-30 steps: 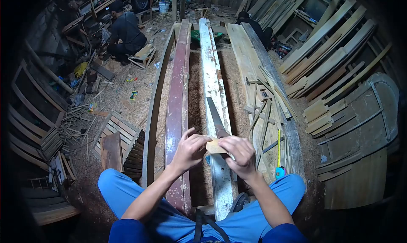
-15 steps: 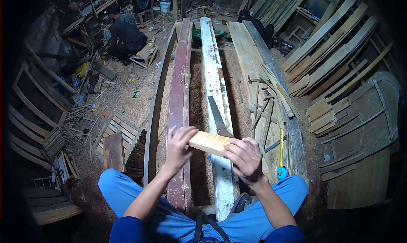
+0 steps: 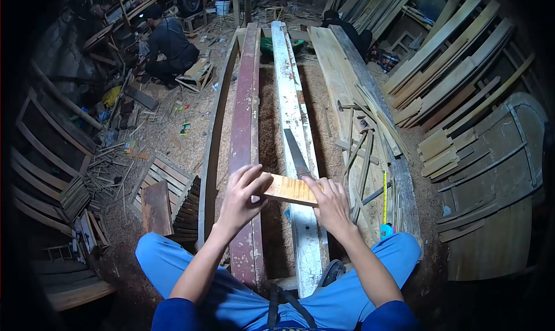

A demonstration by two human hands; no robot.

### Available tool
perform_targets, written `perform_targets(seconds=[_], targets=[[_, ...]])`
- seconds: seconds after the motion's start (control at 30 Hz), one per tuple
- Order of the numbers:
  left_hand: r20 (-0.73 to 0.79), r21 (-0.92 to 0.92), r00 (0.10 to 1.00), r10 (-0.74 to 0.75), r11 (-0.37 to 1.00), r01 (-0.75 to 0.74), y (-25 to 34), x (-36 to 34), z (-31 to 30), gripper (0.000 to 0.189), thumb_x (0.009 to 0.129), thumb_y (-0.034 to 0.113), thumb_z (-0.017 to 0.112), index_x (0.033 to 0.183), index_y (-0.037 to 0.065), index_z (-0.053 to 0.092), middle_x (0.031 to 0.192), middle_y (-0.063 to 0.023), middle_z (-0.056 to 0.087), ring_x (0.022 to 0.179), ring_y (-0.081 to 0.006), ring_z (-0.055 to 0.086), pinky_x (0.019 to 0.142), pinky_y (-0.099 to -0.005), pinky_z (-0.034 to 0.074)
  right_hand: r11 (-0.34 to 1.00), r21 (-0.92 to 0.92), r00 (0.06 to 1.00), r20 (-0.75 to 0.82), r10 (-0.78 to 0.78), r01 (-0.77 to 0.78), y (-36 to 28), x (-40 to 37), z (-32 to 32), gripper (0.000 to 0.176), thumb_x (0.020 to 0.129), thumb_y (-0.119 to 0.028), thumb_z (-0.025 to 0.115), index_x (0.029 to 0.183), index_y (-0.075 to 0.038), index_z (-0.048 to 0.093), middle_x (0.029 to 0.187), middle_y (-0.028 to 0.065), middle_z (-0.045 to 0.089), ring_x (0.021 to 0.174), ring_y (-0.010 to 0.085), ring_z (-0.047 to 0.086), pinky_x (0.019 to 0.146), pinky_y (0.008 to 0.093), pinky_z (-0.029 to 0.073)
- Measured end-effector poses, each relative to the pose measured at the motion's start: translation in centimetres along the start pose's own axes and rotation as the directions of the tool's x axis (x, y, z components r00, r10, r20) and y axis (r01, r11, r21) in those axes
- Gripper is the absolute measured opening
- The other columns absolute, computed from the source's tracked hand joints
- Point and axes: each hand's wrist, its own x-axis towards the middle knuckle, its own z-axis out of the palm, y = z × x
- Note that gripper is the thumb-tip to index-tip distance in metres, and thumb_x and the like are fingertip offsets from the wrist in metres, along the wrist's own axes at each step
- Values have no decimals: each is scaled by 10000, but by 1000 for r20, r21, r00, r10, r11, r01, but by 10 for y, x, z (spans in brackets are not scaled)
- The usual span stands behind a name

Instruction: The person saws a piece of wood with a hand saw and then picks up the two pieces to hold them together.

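Note:
A short, light wooden block (image 3: 291, 190) is held up between both hands, above the white-painted beam (image 3: 304, 238) and the reddish beam (image 3: 241, 140). My left hand (image 3: 240, 195) grips its left end, fingers over the top edge and thumb below. Around the right end my right hand (image 3: 332, 204) is closed. A handsaw (image 3: 296, 152) lies on the white beam just beyond the block, its handle partly hidden by the block and my right hand.
Planks and sticks (image 3: 364, 134) lie to the right, with a tape measure (image 3: 386, 231) beside them. A slatted wooden piece (image 3: 167, 186) stands left. One person (image 3: 170, 45) crouches back left, another (image 3: 350, 33) back right. Boards (image 3: 445, 59) lean at right.
The block has turned so that more of its broad face shows. My right hand has shifted slightly left and rolled around the block's end; my left hand has rotated and its fingers have spread over the edge.

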Motion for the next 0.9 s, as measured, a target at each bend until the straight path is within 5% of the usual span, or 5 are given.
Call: perform_targets(seconds=[0.13, 0.3, 0.7, 0.8, 0.9], targets=[[140, -104, 986, -96, 988, 111, -29, -27, 19, 800, 749, 144, 915, 1468, 49, 577, 1413, -218, 610, 1375, -378, 545, 1148, -478, 456, 997, -19, 995, -49, -82, 81, 13, 4, 36, 788, 705, -12, 815, 1449, -131, 586, 1146, 101, 599, 1125, 268, 572, 1023, 437, 416], [62, -486, 822, -566, 702, 520, -65, -55, 43, 960, 744, 69, 938, 1554, -44, 435, 1276, -225, 733, 1191, -259, 716, 1030, -382, 566, 1000, -2, 990, -138, 14, -15, 7, 0, 77, 875, 658, 24, 843, 1468, -146, 561, 1186, 127, 580, 1165, 321, 569, 1059, 473, 395], [151, -284, 768, -622, 717, 637, -80, -96, 61, 730, 840, 236, 870, 1458, -22, 579, 1295, -249, 708, 1263, -355, 675, 1060, -459, 534, 989, 144, 999, 52, 8, -15, 17, -8, 161, 892, 698, -261, 939, 1481, -98, 543, 1184, 130, 569, 1116, 327, 549, 1051, 491, 408], [453, 40, 754, -477, 855, 517, -114, -136, 94, 864, 887, 529, 773, 1526, 14, 504, 1588, -235, 480, 1543, -405, 344, 1257, -574, 244, 998, 41, 960, 275, -54, 45, 29, -23, 208, 882, 861, -412, 803, 1604, -163, 399, 1477, 172, 505, 1397, 345, 457, 1194, 507, 328], [644, 93, 657, -393, 892, 443, -122, -168, 109, 896, 912, 567, 728, 1572, 34, 441, 1620, -222, 440, 1520, -400, 383, 1261, -577, 251, 992, -60, 814, 578, -59, 114, 23, -32, 212, 826, 1004, -509, 608, 1693, -297, 205, 1725, 146, 274, 1608, 315, 230, 1294, 524, 194]])
